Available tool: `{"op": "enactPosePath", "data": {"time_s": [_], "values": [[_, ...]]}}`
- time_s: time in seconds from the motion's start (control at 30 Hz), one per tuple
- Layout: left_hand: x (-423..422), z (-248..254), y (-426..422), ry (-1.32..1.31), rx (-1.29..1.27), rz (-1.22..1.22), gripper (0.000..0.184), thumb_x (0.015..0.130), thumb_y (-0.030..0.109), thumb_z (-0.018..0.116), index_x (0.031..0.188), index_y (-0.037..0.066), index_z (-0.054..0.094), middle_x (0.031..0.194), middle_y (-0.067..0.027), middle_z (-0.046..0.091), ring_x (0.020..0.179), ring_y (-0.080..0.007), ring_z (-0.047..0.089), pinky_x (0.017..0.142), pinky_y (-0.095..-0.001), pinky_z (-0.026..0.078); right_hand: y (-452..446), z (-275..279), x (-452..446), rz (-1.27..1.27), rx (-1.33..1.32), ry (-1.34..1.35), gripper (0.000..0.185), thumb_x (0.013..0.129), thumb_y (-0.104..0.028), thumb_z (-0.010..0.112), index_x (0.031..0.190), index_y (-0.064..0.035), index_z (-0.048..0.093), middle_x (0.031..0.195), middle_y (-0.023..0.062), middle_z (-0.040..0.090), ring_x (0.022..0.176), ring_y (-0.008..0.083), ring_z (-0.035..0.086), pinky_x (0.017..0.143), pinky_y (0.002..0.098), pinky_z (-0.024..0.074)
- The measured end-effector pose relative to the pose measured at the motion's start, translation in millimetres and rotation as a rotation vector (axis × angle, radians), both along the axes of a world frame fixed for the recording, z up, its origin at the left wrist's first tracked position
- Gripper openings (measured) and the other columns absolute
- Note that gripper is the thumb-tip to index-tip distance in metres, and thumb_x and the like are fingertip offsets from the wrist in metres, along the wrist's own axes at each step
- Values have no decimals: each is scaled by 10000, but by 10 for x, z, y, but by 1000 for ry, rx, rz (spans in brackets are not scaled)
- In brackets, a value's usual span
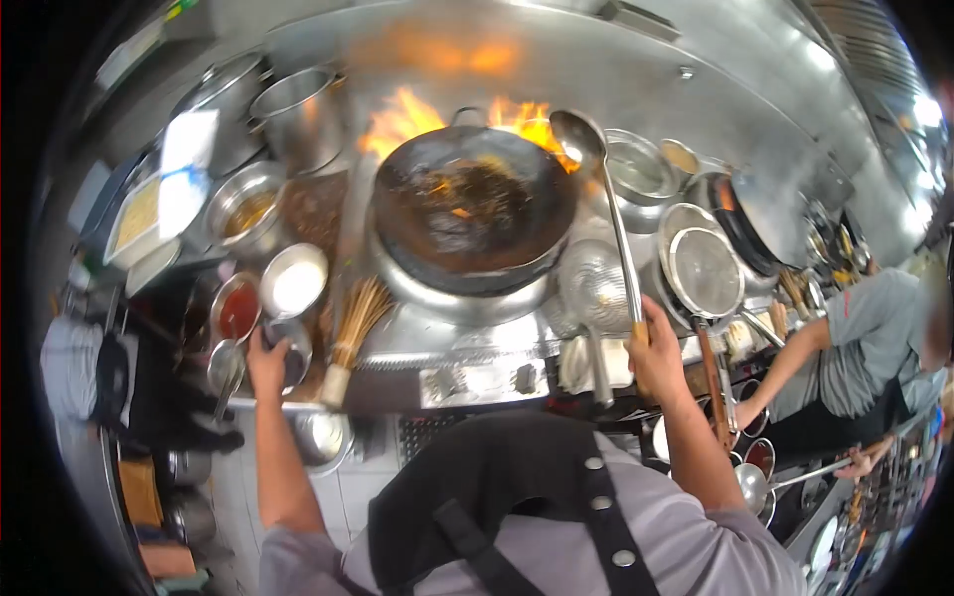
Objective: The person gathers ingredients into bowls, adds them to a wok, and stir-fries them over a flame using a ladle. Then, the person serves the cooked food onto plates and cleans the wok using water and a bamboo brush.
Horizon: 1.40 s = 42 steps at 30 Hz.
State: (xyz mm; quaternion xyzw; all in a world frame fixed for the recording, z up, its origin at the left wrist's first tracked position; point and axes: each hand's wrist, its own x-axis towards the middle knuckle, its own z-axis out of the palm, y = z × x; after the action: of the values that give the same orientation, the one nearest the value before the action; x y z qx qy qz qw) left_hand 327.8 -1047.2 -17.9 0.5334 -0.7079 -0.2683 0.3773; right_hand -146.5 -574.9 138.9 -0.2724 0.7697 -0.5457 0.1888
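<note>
My right hand (pixel 656 356) is closed around the wooden handle end of a long ladle (pixel 624 238). The ladle's bowl (pixel 578 137) is raised at the right rim of a large dark wok (pixel 477 214). Dark, glossy, oily-looking contents lie in the wok, and flames (pixel 402 124) rise behind it. My left hand (pixel 266 363) is at the left edge of the stove, fingers bent, beside a small dark metal bowl (pixel 296 356). Its grip is partly hidden. A pot of red sauce (pixel 238 306) and a bowl of white contents (pixel 295 282) stand just beyond it.
A bamboo brush (pixel 356 333) lies left of the burner. Strainers (pixel 704 270) and a perforated skimmer (pixel 596 283) sit to the right. Tall pots (pixel 298 119) stand at back left. A co-worker (pixel 865 338) works at right; another person (pixel 129 382) is at left.
</note>
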Motion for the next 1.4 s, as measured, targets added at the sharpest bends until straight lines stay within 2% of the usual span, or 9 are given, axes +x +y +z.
{"op": "enactPosePath", "data": {"time_s": [0.07,0.13,0.3,0.47,0.57,0.7,1.0,1.13,1.4], "values": [[-286,309,352,-455,-416,122,677,802,162,773,1393,-48,518,1275,-255,592,1129,-408,591,1000,-434,473,-172,334,-599,-76,105,64,716,860,21,591,1534,-59,361,857,109,604,619,170,593,552,329,492],[-580,396,767,-225,-146,-61,653,807,170,763,1389,-20,534,1279,-243,564,1174,-432,550,983,-483,474,-392,406,-1347,-188,285,229,707,851,-32,610,1519,-52,377,904,164,639,665,227,634,595,371,521],[-1055,245,1446,-884,38,-181,767,787,156,777,1477,94,447,1269,-223,569,1169,-420,561,968,-543,478,-774,-410,-3596,14,657,679,480,815,-90,661,1268,44,575,942,196,668,696,268,665,626,399,536],[-1079,-48,1391,-1056,-18,-41,770,741,62,759,1447,83,453,1089,-196,638,1014,-392,637,868,-513,543,-863,353,-3271,-182,-422,-867,57,887,-55,591,906,-17,553,742,71,574,587,191,592,495,328,453],[-1213,249,1435,340,861,-122,664,791,37,637,1422,76,433,990,-168,640,769,-319,672,618,-433,584,-684,690,-2881,-117,-628,-1096,84,908,-39,562,860,-42,493,733,51,556,584,146,567,478,286,419],[-1723,1098,2012,874,889,-79,591,836,7,570,1404,53,411,921,-124,586,645,-233,637,513,-337,541,-385,1038,-2252,57,-842,-1319,82,913,-58,562,896,6,514,817,70,578,629,121,582,493,255,447],[-2937,1836,1164,66,-107,-669,710,785,21,755,1455,57,521,1379,-170,600,1177,-243,636,1018,-349,487,-298,1201,-310,282,-949,-1507,94,939,-110,610,923,-21,586,850,61,605,654,127,575,523,270,439],[-3579,2005,992,-413,159,-900,591,771,129,809,1340,119,646,1274,-171,681,1104,-282,683,954,-353,523,-515,872,226,277,-829,-1495,48,929,-82,622,952,-83,580,860,93,627,649,159,576,535,309,448],[-3460,1837,307,-721,-367,-889,456,722,223,809,1161,133,726,1081,-186,696,992,-402,670,896,-473,536,-608,335,380,171,-662,-1460,250,921,-32,631,1133,-128,539,880,138,595,614,176,552,511,309,438]]}}
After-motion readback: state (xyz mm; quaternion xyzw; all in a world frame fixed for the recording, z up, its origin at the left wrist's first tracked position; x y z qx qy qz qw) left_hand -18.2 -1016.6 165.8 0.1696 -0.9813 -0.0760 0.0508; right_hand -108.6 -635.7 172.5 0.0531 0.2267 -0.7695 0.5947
